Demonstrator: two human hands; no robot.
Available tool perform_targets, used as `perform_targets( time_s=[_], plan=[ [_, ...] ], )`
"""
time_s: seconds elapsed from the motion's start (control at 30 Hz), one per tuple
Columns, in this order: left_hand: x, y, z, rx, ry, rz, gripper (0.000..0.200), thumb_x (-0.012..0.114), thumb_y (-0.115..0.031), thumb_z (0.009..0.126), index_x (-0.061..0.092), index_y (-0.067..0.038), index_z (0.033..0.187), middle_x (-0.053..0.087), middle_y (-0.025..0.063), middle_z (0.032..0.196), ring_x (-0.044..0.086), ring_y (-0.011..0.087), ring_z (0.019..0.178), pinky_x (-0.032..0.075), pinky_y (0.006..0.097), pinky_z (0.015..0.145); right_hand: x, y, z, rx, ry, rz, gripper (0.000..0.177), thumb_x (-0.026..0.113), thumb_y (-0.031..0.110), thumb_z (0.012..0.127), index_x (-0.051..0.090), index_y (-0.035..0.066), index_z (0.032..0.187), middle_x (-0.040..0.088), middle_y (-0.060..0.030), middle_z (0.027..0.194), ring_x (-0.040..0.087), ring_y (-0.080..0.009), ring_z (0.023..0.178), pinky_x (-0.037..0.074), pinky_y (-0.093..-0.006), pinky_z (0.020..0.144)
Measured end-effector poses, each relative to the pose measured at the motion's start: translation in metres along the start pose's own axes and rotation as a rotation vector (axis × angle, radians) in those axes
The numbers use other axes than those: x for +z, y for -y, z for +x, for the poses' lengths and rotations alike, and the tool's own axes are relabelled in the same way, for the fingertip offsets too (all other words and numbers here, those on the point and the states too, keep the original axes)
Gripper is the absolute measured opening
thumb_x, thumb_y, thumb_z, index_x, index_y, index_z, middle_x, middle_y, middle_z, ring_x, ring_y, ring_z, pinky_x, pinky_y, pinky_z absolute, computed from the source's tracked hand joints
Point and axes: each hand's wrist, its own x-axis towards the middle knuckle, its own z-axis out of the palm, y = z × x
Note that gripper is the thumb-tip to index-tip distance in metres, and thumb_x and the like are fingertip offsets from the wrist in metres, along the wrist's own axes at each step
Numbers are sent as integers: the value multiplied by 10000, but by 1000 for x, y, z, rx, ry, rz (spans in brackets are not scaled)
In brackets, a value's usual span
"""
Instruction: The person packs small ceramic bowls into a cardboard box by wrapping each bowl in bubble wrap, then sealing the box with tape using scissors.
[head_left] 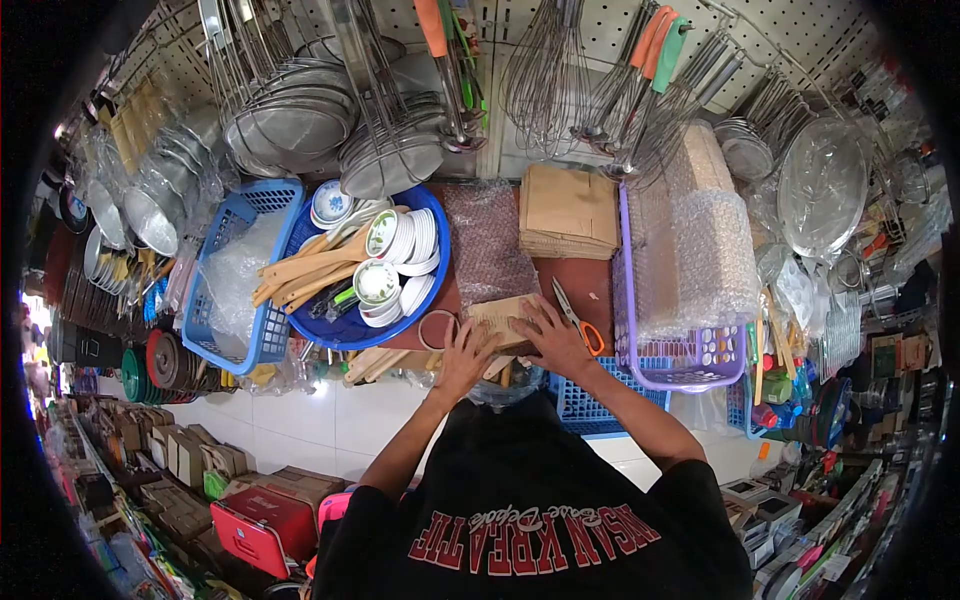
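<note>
At the front of the red-brown table, a small piece of brown cardboard point(497, 316) lies on the near end of a bubble wrap sheet point(490, 240). My left hand point(466, 356) grips its left side, fingers pointing forward. On the other side my right hand point(552, 340) holds the cardboard, with its fingers over the top; whatever is under it is hidden. Beside my left hand sits a roll of tape point(437, 330). Scissors with orange handles point(581, 318) lie just right of my right hand, blades pointing away from me.
A blue round basin point(440, 290) holds wooden utensils and small bowls at left, near a light blue basket point(200, 330). A cardboard stack point(569, 215) stands behind the scissors. On the right, a purple basket point(627, 290) carries bubble wrap rolls. Strainers and whisks point(548, 80) hang above.
</note>
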Motion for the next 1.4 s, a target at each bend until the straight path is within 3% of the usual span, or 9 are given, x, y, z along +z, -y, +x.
perform_targets(
  time_s=[0.3,0.43,0.53,0.6,0.83,0.9,1.0,1.2,1.4],
  plan=[
    [-9,4,6,6,28,19,486,696,-275,835,576,-193,1299,478,92,1337,372,327,1311,318,544,1065,4,-5,1,-7,9,-11,893,798,394,735,345,313,1500,283,-71,1572,195,-325,1469,305,-519,1150],
    [-10,7,7,-6,31,-1,543,720,-294,810,559,-184,1316,476,90,1340,370,322,1311,336,525,1033,4,-8,0,-26,-7,-12,893,796,369,735,339,324,1501,299,-66,1563,228,-322,1454,377,-515,1107],
    [-13,8,14,-25,71,1,648,797,-326,721,556,-158,1299,470,96,1333,376,321,1298,324,510,1009,4,-10,3,-48,-39,-29,850,774,309,750,356,324,1490,322,-64,1551,266,-321,1437,431,-500,1070],
    [-19,9,18,-31,121,-25,628,767,-313,748,551,-159,1317,460,111,1361,361,330,1322,321,523,1039,4,-12,4,-59,-48,-91,823,755,266,758,368,320,1482,340,-66,1540,291,-320,1425,460,-486,1048],
    [-37,10,32,11,165,10,635,762,-282,760,533,-159,1340,351,187,1473,302,438,1375,237,580,1137,-8,-15,10,-84,-47,-69,792,748,221,759,401,299,1466,366,-79,1519,302,-323,1421,366,-499,1126],
    [-29,12,28,-33,188,-37,646,759,-283,769,517,-166,1356,335,179,1482,319,448,1362,262,586,1125,-17,-15,13,-86,-2,-28,803,760,209,753,402,289,1467,356,-96,1519,303,-337,1418,334,-510,1144],
    [-25,14,26,-86,259,-62,661,752,-293,782,495,-171,1378,322,171,1489,342,449,1347,305,584,1103,-10,-21,16,-133,-168,17,808,775,200,749,411,273,1466,343,-135,1509,369,-379,1366,373,-501,1118],
    [-38,9,29,-105,334,-87,662,753,-304,786,496,-177,1383,323,166,1485,367,430,1330,348,569,1072,-5,-25,12,-105,-39,125,781,792,214,751,443,265,1448,347,-177,1484,552,-412,1182,519,-452,972],
    [-48,2,18,-90,304,-194,708,778,-335,754,497,-180,1385,349,162,1471,386,399,1329,349,561,1064,-21,-15,-2,-71,11,193,746,804,246,733,492,275,1410,362,-144,1475,631,-418,1046,566,-470,881]
  ],
)
